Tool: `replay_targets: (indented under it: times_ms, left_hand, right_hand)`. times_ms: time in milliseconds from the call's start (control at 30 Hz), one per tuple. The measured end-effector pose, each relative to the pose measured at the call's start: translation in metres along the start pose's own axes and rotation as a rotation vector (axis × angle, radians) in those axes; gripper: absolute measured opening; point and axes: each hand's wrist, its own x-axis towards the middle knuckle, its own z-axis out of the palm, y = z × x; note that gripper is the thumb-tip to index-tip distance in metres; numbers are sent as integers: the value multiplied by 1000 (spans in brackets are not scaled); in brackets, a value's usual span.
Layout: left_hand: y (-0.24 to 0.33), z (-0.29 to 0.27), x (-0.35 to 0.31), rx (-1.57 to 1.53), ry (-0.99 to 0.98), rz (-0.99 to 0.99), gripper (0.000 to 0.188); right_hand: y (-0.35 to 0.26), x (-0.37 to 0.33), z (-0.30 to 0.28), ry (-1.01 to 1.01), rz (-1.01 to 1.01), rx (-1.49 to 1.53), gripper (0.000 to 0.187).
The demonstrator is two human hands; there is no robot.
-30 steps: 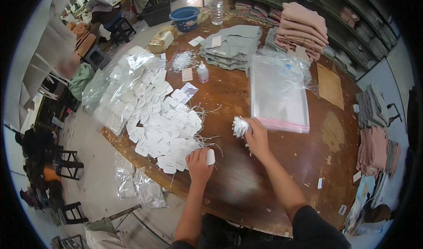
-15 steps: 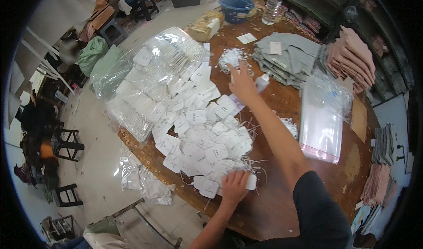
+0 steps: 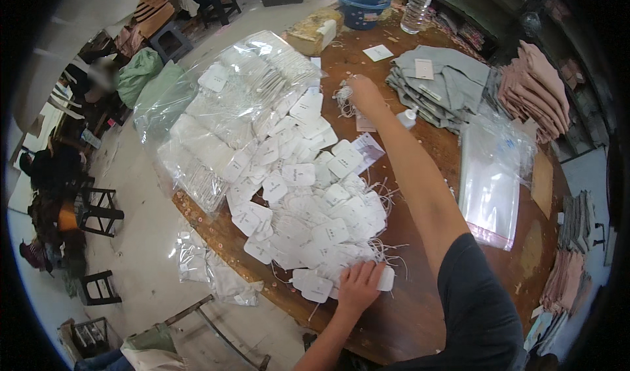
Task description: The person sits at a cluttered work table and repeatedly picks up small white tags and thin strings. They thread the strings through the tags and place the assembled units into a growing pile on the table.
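The left hand [image 3: 357,286] is being pressed flat, fingers spread and released, on the near edge of a heap of white hang tags [image 3: 308,200], with one tag [image 3: 386,279] lying under its fingertips at 3 o'clock of the hand. The right hand [image 3: 364,95] is being stretched far forward across the desk [image 3: 420,305] and is being clenched around a small bundle of white strings [image 3: 342,99], which is being held just above the wood at 12 o'clock of the heap. The tags are being spread over the middle of the desk, their loose strings trailing out at 3 o'clock. At 10 o'clock of the heap, clear plastic bags of packed tags [image 3: 223,108] are lying stacked, touching it. A small white bottle [image 3: 408,116] is standing at 3 o'clock of the right hand, just beside a pile of folded grey garments [image 3: 446,85]. Further out at 3 o'clock, folded pink garments [image 3: 538,89] are being kept, and a stack of empty clear bags [image 3: 495,181] is lying below them. At 12 o'clock, a blue basin [image 3: 361,3] and a water bottle [image 3: 418,7] are standing near the far edge.
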Motion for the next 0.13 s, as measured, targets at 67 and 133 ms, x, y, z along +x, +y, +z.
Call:
replay_targets:
  times_ms: [67,133]
  left_hand:
    - [-1,0,0,11,-11,2,37]
    - [-1,1,-2,42,-64,-10,44]
  right_hand:
    - [-13,-30,-28,32,-145,93,29]
    - [-31,-75,-60,33,-157,138,28]
